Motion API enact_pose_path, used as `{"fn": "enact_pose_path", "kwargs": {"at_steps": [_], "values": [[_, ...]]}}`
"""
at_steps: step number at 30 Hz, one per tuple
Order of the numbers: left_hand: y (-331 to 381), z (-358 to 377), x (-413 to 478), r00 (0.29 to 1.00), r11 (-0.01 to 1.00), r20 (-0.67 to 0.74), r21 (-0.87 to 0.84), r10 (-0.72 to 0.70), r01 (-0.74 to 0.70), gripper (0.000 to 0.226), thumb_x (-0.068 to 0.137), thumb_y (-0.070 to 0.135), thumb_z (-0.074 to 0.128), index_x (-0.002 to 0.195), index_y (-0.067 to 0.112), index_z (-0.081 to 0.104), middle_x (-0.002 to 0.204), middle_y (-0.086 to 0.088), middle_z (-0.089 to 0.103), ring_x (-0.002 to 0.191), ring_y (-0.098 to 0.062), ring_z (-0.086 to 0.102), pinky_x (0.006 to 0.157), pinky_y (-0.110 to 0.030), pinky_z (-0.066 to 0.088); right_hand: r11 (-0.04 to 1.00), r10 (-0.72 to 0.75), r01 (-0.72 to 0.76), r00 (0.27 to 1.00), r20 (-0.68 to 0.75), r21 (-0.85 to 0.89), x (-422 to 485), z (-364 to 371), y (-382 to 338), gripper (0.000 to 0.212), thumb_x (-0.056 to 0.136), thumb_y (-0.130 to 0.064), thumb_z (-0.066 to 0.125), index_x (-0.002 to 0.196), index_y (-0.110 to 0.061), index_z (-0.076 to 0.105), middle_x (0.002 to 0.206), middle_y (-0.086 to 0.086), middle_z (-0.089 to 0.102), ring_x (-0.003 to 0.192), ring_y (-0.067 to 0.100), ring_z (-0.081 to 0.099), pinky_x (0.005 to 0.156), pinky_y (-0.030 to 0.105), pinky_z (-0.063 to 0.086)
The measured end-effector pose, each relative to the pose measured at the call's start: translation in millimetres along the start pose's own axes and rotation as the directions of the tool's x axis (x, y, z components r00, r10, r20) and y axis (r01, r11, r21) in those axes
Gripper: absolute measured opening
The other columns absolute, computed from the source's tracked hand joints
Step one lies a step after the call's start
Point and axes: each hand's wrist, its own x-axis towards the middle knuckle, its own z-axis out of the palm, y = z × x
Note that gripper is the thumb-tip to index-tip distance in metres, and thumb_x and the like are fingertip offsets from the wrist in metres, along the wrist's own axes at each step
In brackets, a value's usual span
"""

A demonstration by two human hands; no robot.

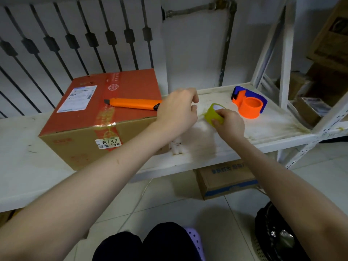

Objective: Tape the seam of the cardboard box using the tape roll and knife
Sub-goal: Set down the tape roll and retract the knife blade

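The box (105, 117) sits left on the shelf (263, 129), knife (131, 104) lying on top. Left hand (177, 112), fingers pinched, hovers at the box's right edge. Right hand (228, 124) grips the tape (213, 115). Bare shelf separates it from the dispenser (249, 104).

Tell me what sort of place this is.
Probably a storeroom or packing corner. A white metal shelf serves as the work surface, more cardboard boxes sit under and beside it, and a tape dispenser stands ready near the labelled cardboard box being worked on.
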Motion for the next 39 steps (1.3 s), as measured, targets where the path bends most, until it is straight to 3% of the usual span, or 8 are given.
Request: {"fn": "enact_pose_path", "kwargs": {"at_steps": [11,15,21,24,27,30,34,39], "values": [[-26.1,-6.9,20.2,0.999,0.991,-0.043,0.136,0.010,-0.004,0.014,0.084,0.015,0.053,0.094,0.018,0.062,0.104,-0.005,0.060,0.100,-0.027,0.056,0.076,-0.040,0.050,0.994,0.082,-0.078,0.995,0.052,-0.082,46.5,34.6,8.4,0.029,0.077,-0.012,0.061,0.105,-0.006,0.062,0.109,0.017,0.061,0.108,0.036,0.052,0.076,0.040,0.048],[-33.3,-11.9,16.9,0.998,0.993,-0.066,0.117,-0.010,0.017,0.014,0.083,0.014,0.053,0.092,0.017,0.063,0.102,-0.005,0.060,0.096,-0.027,0.056,0.074,-0.039,0.050,0.996,0.084,-0.085,0.996,0.044,0.022,53.0,41.1,21.3,0.011,0.069,0.001,0.046,0.070,-0.010,0.046,0.075,0.013,0.048,0.075,0.030,0.048,0.061,0.032,0.038],[-42.8,-23.2,9.5,0.995,0.993,-0.097,0.115,-0.022,0.033,0.013,0.082,0.014,0.053,0.090,0.018,0.063,0.097,-0.004,0.059,0.090,-0.025,0.056,0.069,-0.037,0.050,0.925,0.372,-0.378,0.881,0.293,-0.038,63.8,10.4,-11.4,0.008,0.085,-0.005,0.047,0.085,-0.012,0.048,0.090,0.013,0.046,0.082,0.030,0.049,0.068,0.025,0.039],[-50.4,-29.9,5.0,0.992,0.993,-0.118,0.106,-0.042,0.055,0.012,0.082,0.015,0.055,0.089,0.018,0.064,0.095,-0.003,0.060,0.089,-0.024,0.056,0.068,-0.036,0.049,0.984,0.102,-0.115,0.990,0.097,0.138,39.6,2.8,-39.4,0.028,0.086,-0.006,0.051,0.111,-0.007,0.063,0.118,0.011,0.059,0.113,0.028,0.054,0.090,0.031,0.044],[-60.8,-41.1,-0.9,0.983,0.987,-0.140,0.096,-0.115,0.130,0.012,0.083,0.015,0.055,0.088,0.019,0.065,0.097,-0.003,0.061,0.090,-0.023,0.056,0.065,-0.032,0.042,0.923,-0.108,0.146,0.987,-0.123,0.357,27.6,-14.1,-94.6,0.022,0.090,-0.013,0.050,0.103,-0.013,0.068,0.108,0.004,0.066,0.102,0.019,0.059,0.089,0.037,0.048],[-77.7,-55.6,-7.5,0.960,0.969,-0.174,0.076,-0.218,0.234,0.012,0.083,0.015,0.055,0.089,0.020,0.064,0.098,-0.002,0.063,0.092,-0.022,0.057,0.067,-0.033,0.044,0.850,-0.282,0.248,0.960,0.003,0.464,16.2,-27.9,-156.2,0.023,0.096,-0.023,0.044,0.103,-0.015,0.064,0.098,0.003,0.067,0.090,0.019,0.060,0.078,0.034,0.048],[-99.8,-71.6,-18.1,0.908,0.926,-0.191,-0.023,-0.374,0.376,0.013,0.082,0.014,0.055,0.086,0.024,0.061,0.098,-0.003,0.067,0.094,-0.026,0.060,0.072,-0.034,0.049,0.850,-0.525,0.520,0.816,0.243,0.091,-2.6,-18.4,-199.7,0.044,0.093,-0.051,0.043,0.117,-0.017,0.056,0.113,0.006,0.061,0.103,0.024,0.056,0.081,0.037,0.044],[-106.0,-86.2,-32.3,0.869,0.872,-0.118,-0.176,-0.480,0.457,0.010,0.083,0.012,0.057,0.082,0.021,0.061,0.084,0.003,0.062,0.083,-0.019,0.058,0.068,-0.030,0.044,0.806,-0.509,0.561,0.819,0.265,-0.188,-6.5,-17.2,-218.2,0.040,0.094,-0.045,0.045,0.108,-0.009,0.059,0.110,0.010,0.058,0.102,0.029,0.055,0.071,0.035,0.038]]}}
